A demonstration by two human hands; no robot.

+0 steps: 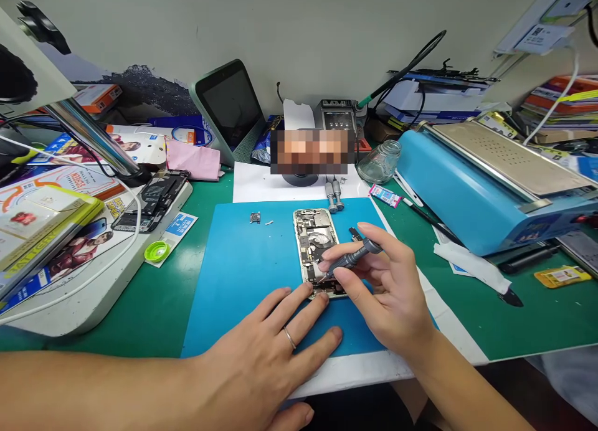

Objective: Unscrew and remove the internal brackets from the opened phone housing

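Note:
An opened smartphone (319, 238) lies on a blue work mat (233, 263), its inner parts exposed. My right hand (387, 288) grips a small grey precision screwdriver (350, 259), whose tip points at the lower part of the phone. With fingers spread, my left hand (280, 337) rests on the mat, two fingertips touching the phone's bottom edge. A small dark part (355, 233) lies right of the phone, partly behind my right hand. Left of the phone are a small metal-and-black component (255, 217) and a tiny silvery piece (269, 222).
Two more screwdrivers (334, 194) lie behind the phone, near a glass jar (379, 162). A blue machine (448, 188) stands at right. At left, another opened phone (152, 200) sits on a white base (88, 294) beside a metal post (93, 135) and a green cap (157, 251).

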